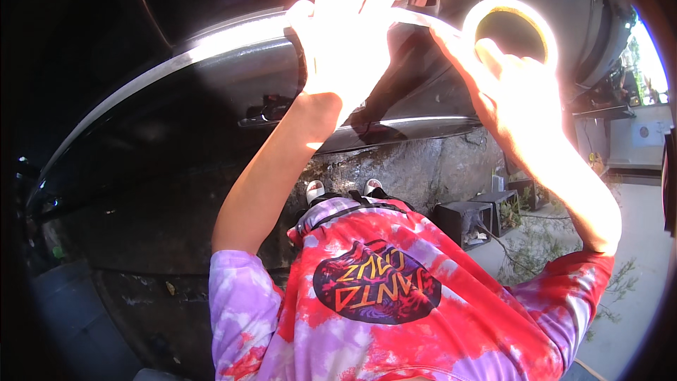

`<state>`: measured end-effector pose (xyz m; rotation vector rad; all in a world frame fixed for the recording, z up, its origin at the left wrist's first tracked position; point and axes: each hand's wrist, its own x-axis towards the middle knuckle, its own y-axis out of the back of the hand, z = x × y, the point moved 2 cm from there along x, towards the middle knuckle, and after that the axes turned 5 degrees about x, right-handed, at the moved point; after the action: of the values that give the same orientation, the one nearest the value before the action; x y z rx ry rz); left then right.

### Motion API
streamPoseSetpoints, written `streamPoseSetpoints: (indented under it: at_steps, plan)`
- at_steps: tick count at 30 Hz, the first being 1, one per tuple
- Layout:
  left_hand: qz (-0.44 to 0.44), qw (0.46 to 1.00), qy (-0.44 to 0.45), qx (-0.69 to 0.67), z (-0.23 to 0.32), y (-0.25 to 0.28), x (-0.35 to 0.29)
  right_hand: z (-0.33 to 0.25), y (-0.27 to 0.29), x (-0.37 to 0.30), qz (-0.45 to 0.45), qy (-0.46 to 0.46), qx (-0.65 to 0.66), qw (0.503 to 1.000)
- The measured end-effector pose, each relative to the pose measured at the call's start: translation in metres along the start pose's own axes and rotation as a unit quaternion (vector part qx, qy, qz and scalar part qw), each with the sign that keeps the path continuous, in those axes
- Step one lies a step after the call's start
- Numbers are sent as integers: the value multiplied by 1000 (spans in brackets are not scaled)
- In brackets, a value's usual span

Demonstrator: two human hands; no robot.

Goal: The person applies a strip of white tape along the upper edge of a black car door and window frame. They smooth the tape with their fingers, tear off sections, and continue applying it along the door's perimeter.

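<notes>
A dark, glossy car door [211, 109] curves across the upper half of the head view. A pale strip [134, 85] runs along its upper edge; glare hides whether it is tape or bright trim. My left hand [347, 39] lies on that edge, fingers spread and touching the surface. In my right hand [520, 102] is a roll of tape [545, 28], held upright with the thumb at its ring. Between the hands, a short pale length of tape [417, 18] spans along the edge. Strong sunlight washes out detail on both hands.
A door handle [268, 109] sits below my left wrist. On the ground to the right stand black box-shaped containers [462, 222] beside a leafy plant [536, 243]. My feet [316, 189] are on stained paving close to the car. A grey bin-like shape [84, 317] is at lower left.
</notes>
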<state>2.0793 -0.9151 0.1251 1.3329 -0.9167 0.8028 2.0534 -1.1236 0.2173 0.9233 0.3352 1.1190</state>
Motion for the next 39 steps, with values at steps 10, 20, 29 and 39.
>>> streamPoseSetpoints:
  at_steps: [10, 20, 29, 39]
  plan:
    - [-98, 995, -3, 7, 3, 14, 9, -3, -4, -10, -13, 8, -38, 999]
    - [-226, 974, 10, -31, 10, 21, 15, 7, -12, -14, 41, -44, 27, 998]
    - [-7, 998, -6, -56, 18, 26, 15, 6, -22, -16, 70, -65, 54, 994]
    - [-177, 981, -2, -80, 7, 12, 2, 10, -23, -13, 48, -30, 60, 997]
